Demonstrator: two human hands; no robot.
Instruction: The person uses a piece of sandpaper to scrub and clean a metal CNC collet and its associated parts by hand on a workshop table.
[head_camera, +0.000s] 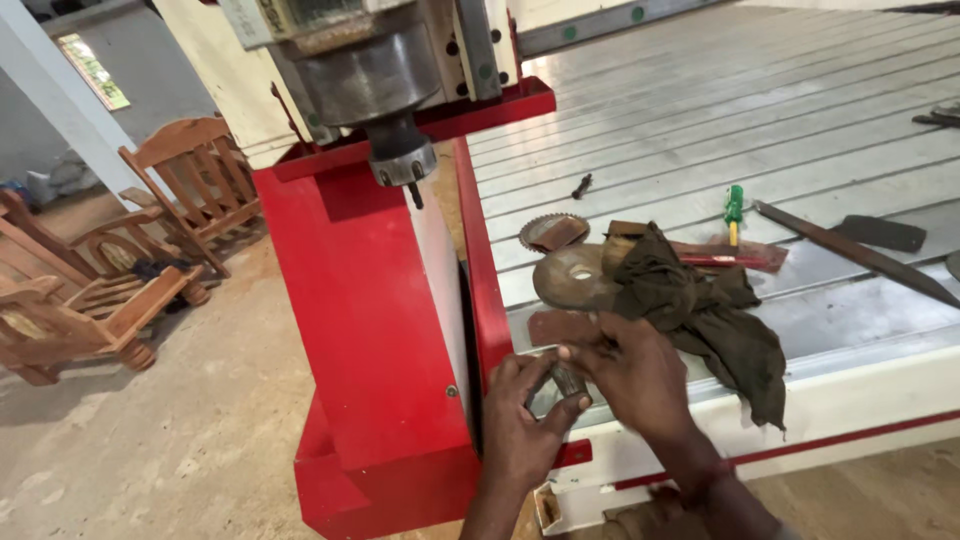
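No bin, tray or box shows here; loose things simply lie on the ribbed grey machine bed (760, 110): a dark olive rag (700, 310) slumped over its near edge, a rusty round disc (572, 277) with a centre hole just left of the rag, a toothed saw blade (552, 232) behind the disc, a green-handled screwdriver (734, 212) and a long dark flat bar (860, 255) farther right. At the bed's near left corner, against the red frame (360, 300) of the machine, both hands meet over a small dark metal part (566, 381). The part sits between the two hands, low in front of the disc and the rag. The left hand (520, 425) curls up from below, thumb and fingers bent around the part and touching it. The right hand (635, 380) comes over from the right, fingers pinched down onto the part's top, its wrist close to the rag's hanging end. Above hangs the grey spindle (385, 90). Wooden chairs (110, 270) stand on the floor at left.
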